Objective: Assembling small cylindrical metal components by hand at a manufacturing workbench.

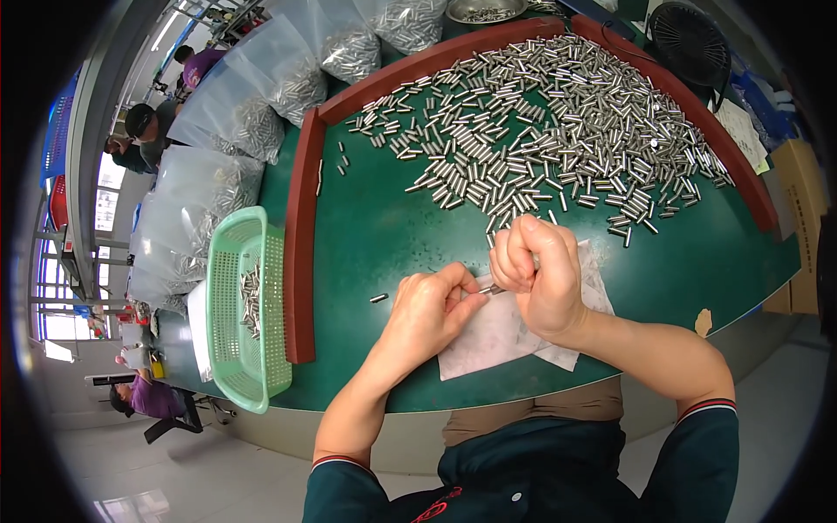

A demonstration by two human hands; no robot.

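Observation:
My left hand [429,310] is pinched at thumb and forefinger around the end of a small metal pin [493,289]. Beside it, my right hand [545,277] is curled closed, its fingers at the pin's other end; what lies inside them is hidden. Under both hands is a stained pale cloth [488,338] on the green tabletop. One loose metal pin [378,298] lies left of my left hand. Beyond my hands spreads a large heap of shiny metal pins [602,105], its near edge just past my right hand.
A red-brown wooden rail [302,253] borders the work surface. Left of it stands a green plastic basket [225,349] with some pins [251,301]. Clear bags of pins [301,83] line the far left. A metal bowl [485,12] and a black fan [689,44] are at the back.

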